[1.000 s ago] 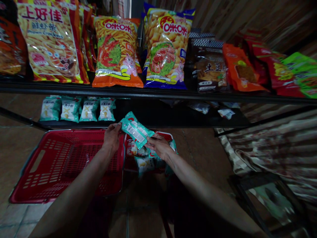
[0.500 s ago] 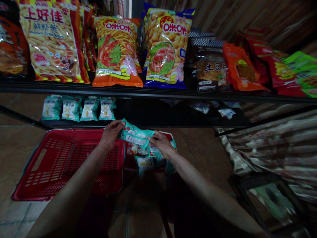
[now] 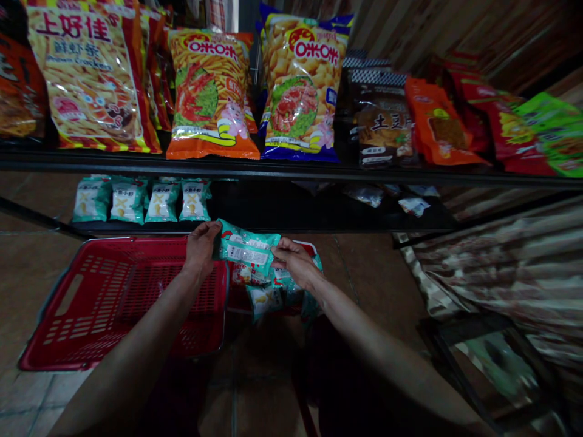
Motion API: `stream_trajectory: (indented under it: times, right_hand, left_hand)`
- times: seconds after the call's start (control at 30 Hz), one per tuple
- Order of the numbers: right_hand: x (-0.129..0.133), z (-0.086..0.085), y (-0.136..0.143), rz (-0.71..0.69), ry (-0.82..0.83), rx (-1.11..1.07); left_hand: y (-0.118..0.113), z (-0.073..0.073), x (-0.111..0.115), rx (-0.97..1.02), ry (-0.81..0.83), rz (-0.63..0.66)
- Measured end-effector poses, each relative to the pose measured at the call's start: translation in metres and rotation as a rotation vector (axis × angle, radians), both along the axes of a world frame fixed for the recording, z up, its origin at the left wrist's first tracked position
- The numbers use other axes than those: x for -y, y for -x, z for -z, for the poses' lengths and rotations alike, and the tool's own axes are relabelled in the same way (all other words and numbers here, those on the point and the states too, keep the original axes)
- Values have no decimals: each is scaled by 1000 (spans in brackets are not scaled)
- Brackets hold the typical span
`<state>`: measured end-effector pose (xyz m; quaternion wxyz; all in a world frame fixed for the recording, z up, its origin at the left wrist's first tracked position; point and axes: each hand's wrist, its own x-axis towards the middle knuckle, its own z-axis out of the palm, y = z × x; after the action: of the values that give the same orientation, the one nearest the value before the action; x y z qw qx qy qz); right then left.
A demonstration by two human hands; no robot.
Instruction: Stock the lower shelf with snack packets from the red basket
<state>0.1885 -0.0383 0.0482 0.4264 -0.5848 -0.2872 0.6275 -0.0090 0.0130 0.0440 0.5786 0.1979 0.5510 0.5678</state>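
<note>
A small teal snack bag [image 3: 246, 247] is stretched sideways between my hands, its printed label side facing up. My left hand [image 3: 201, 246] pinches its left end, and my right hand [image 3: 291, 258] pinches the right end. Just below the bag is a smaller red basket [image 3: 310, 247] holding several teal and white bags [image 3: 266, 298], partly covered by my right hand. To the left lies a larger red basket [image 3: 150, 258], under my left forearm.
Four teal bags stand in front at the left of the lower black shelf [image 3: 273, 206]. Large snack bags [image 3: 209, 97] line the upper shelf [image 3: 182, 165]. A dark-framed object [image 3: 496, 364] is at the lower right, near a striped curtain [image 3: 501, 273].
The held bag has shifted slightly left and lies more level than before, with both hands still on it. The whole view has moved a little.
</note>
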Motion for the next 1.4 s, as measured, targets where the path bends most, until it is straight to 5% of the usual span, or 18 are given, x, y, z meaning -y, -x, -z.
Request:
stream_trajectory:
  times: [0.33,0.57,0.73,1.4]
  right_hand:
    - [-2,3,-6,113,42,-202]
    - [-1,11,-1,222,56,-260]
    - [5,17,6,253,34,-296]
    - [10,9,15,234,55,-263]
  left_hand:
    - [0,2,5,198,115,220]
    - [-21,17,21,429,84,167]
    - [-33,16,30,416,114,247]
    - [-36,17,27,352,-12,196]
